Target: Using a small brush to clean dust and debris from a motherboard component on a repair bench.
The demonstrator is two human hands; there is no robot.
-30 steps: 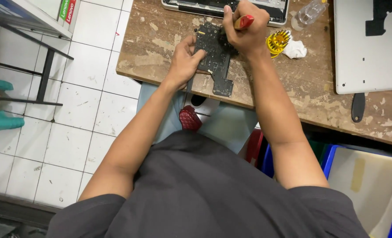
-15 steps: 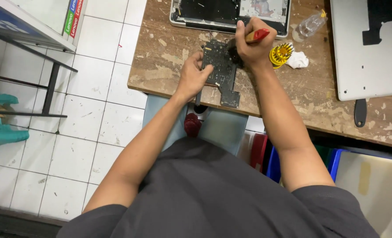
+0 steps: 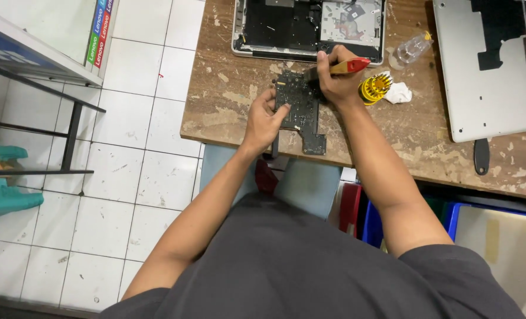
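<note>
A dark circuit board (image 3: 303, 112) lies on the worn wooden table (image 3: 227, 100), near its front edge. My left hand (image 3: 264, 121) grips the board's left side and holds it steady. My right hand (image 3: 335, 80) is closed around a brush with a wooden handle and red end (image 3: 350, 65); its bristles rest on the board's upper right corner. An opened laptop base (image 3: 310, 26) with bare internals sits just beyond the board.
A yellow screwdriver-bit holder (image 3: 375, 87), a white crumpled cloth (image 3: 400, 93) and a small clear bottle (image 3: 411, 48) lie right of my right hand. A silver laptop cover (image 3: 487, 77) sits at far right. Blue and red bins (image 3: 372, 221) stand under the table. A metal rack (image 3: 44, 88) stands left.
The view has shifted so the table sits lower in the frame. Both hands stay on the board, and the brush has moved slightly across its upper right part.
</note>
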